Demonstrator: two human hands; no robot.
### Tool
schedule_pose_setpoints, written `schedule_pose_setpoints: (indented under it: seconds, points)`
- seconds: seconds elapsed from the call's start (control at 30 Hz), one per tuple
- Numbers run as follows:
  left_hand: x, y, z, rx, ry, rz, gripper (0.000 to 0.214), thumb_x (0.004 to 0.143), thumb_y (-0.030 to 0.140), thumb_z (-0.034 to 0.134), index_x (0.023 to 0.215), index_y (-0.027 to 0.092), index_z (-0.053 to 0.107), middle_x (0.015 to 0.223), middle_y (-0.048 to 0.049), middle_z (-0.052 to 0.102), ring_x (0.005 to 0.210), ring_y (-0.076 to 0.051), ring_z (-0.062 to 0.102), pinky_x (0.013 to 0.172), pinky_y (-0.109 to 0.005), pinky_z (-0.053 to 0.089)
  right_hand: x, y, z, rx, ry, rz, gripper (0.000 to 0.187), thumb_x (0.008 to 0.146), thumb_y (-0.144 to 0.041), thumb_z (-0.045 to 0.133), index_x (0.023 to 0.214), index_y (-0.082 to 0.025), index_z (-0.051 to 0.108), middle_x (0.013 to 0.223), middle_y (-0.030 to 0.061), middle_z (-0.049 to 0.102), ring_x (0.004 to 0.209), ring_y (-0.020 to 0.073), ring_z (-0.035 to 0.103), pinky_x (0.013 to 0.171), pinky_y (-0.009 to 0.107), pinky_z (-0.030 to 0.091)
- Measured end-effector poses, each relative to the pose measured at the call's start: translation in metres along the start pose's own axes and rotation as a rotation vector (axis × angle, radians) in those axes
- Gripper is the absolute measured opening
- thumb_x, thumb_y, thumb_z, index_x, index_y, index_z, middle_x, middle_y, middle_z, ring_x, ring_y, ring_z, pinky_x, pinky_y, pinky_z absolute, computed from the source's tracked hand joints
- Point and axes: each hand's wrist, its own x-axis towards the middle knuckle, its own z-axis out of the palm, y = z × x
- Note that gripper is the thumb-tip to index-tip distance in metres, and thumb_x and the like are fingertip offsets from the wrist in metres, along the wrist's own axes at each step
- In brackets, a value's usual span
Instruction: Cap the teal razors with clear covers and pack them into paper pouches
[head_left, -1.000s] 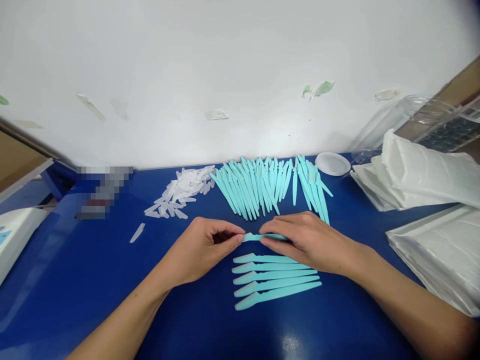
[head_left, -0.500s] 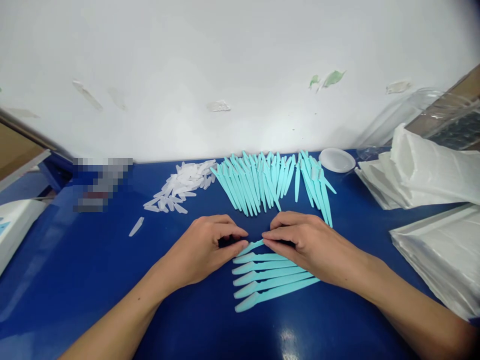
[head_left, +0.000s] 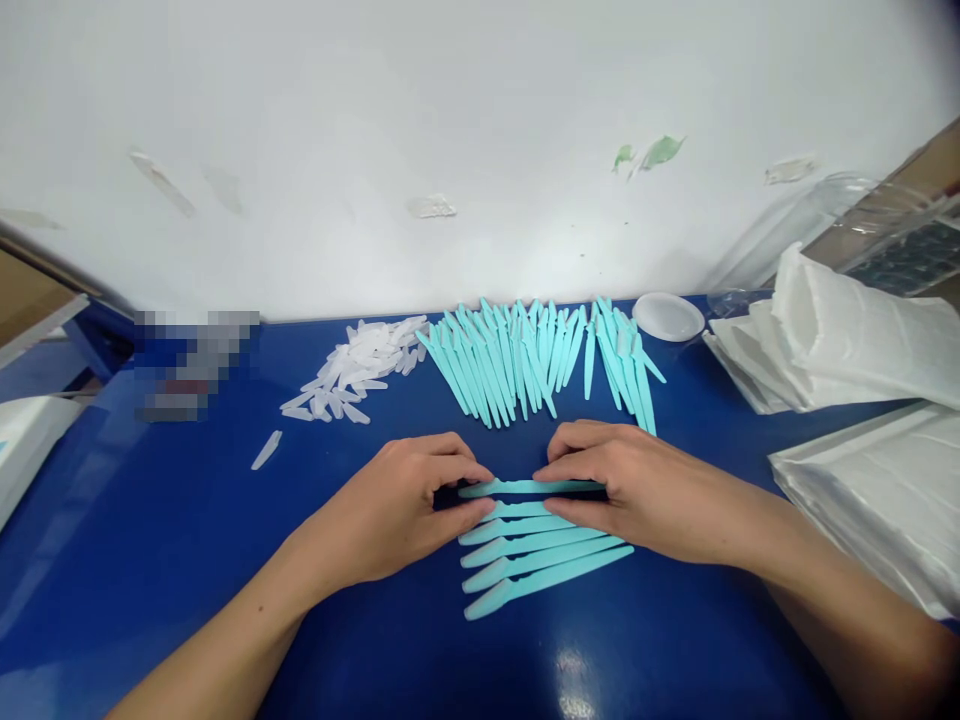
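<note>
Several turquoise eyebrow razors lie in a row on the blue table, their blade ends to the left. At the far end of this row is the top razor (head_left: 517,487), lying nearly level. My left hand (head_left: 420,495) is by its blade end, with index finger and thumb apart: the fingertip is at the razor's upper edge, the thumb by the razor below. My right hand (head_left: 630,490) is over the handles, its index finger at the top razor and its thumb lower, also apart. The nearest razor (head_left: 547,577) shows its full length. My right hand hides some handle ends.
Behind the hands lies a pile of turquoise razors (head_left: 487,365). Left of it are white blade caps (head_left: 367,355), with one loose cap (head_left: 266,450). A round white lid (head_left: 669,316) and white padded bags (head_left: 862,340) are at the right. A wall stands behind the blue table (head_left: 187,520).
The razor pinched between both hands, tilted before, now lies level at the far end of the row. Fingers and thumbs have spread, and the right hand has shifted slightly right.
</note>
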Motion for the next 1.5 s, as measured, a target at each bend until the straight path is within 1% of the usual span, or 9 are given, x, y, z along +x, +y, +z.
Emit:
schedule_pose_setpoints:
  seconds: [0.13,0.33,0.47,0.57,0.87,1.17,1.27,1.4,1.5]
  points:
    - [-0.002,0.003,-0.001,0.048,-0.035,0.044,0.028,0.094,0.037,0.067,0.119,0.027,0.073,0.109,-0.0036,0.067,0.076,-0.014,0.062,0.06,-0.024,0.043,-0.001,0.0,-0.002,0.023,-0.043,0.024,0.017,0.096,-0.027,0.063,0.106,-0.027,0.078,0.09,0.0007,0.068,0.078,0.0138,0.064,0.069,0.028,0.046]
    - [0.0,0.001,0.0,0.056,-0.044,0.055,0.025,0.097,0.035,0.063,0.118,0.028,0.075,0.105,-0.0039,0.069,0.082,-0.016,0.063,0.065,-0.025,0.045,-0.003,-0.004,-0.005,0.041,-0.095,0.028,0.019,0.098,-0.028,0.06,0.099,-0.027,0.078,0.086,0.0002,0.071,0.073,0.0138,0.065,0.066,0.027,0.046]
    - [0.0,0.0,-0.004,0.002,0.009,0.034,0.027,0.099,0.039,0.061,0.119,0.027,0.075,0.105,-0.0047,0.07,0.075,-0.014,0.063,0.064,-0.024,0.047,-0.005,0.004,-0.012,0.012,0.069,0.055,0.023,0.099,-0.035,0.058,0.11,-0.026,0.077,0.096,0.003,0.073,0.08,0.0149,0.067,0.071,0.028,0.048]
    - [0.0,-0.001,-0.007,-0.015,0.068,-0.017,0.029,0.097,0.044,0.062,0.117,0.028,0.075,0.104,-0.004,0.07,0.069,-0.012,0.061,0.057,-0.023,0.045,-0.004,0.009,-0.018,-0.013,0.169,0.123,0.024,0.098,-0.039,0.059,0.103,-0.025,0.078,0.093,0.0029,0.073,0.075,0.0141,0.065,0.066,0.027,0.047]
    - [-0.002,0.004,0.001,0.053,-0.036,0.092,0.03,0.094,0.038,0.067,0.122,0.029,0.073,0.119,-0.0042,0.067,0.089,-0.017,0.066,0.062,-0.023,0.047,0.004,0.017,-0.016,-0.042,0.192,0.181,0.021,0.096,-0.037,0.061,0.098,-0.024,0.078,0.078,-0.0002,0.068,0.065,0.0118,0.059,0.061,0.027,0.043]
    - [-0.001,0.004,-0.001,0.047,-0.04,0.112,0.025,0.096,0.034,0.065,0.119,0.028,0.074,0.11,-0.0032,0.069,0.08,-0.014,0.065,0.062,-0.022,0.046,0.005,0.024,-0.019,-0.054,0.257,0.227,0.024,0.096,-0.038,0.06,0.094,-0.023,0.078,0.072,-0.0009,0.069,0.061,0.0118,0.059,0.059,0.027,0.042]
    - [-0.001,0.0,-0.01,0.015,0.114,0.097,0.024,0.097,0.036,0.064,0.116,0.027,0.075,0.104,-0.003,0.071,0.077,-0.013,0.065,0.062,-0.022,0.048,0.006,0.025,-0.023,-0.026,0.311,0.286,0.026,0.095,-0.04,0.06,0.092,-0.022,0.079,0.072,-0.0008,0.072,0.061,0.012,0.062,0.058,0.027,0.043]
    - [-0.003,-0.016,-0.031,0.072,0.555,0.019,0.016,0.094,0.035,0.067,0.092,0.023,0.078,0.084,-0.0008,0.072,0.075,-0.015,0.064,0.067,-0.024,0.047,0.014,0.024,-0.034,0.002,0.353,0.384,0.029,0.093,-0.042,0.06,0.086,-0.021,0.079,0.073,-0.0001,0.075,0.063,0.0137,0.066,0.06,0.027,0.045]
    - [-0.005,-0.033,-0.044,0.12,0.828,-0.112,0.018,0.091,0.037,0.069,0.086,0.021,0.076,0.076,0.0007,0.07,0.067,-0.013,0.058,0.061,-0.024,0.043,0.024,0.022,-0.042,0.005,0.364,0.444,0.028,0.09,-0.042,0.061,0.084,-0.021,0.079,0.071,-0.0001,0.075,0.06,0.0143,0.065,0.06,0.028,0.047]
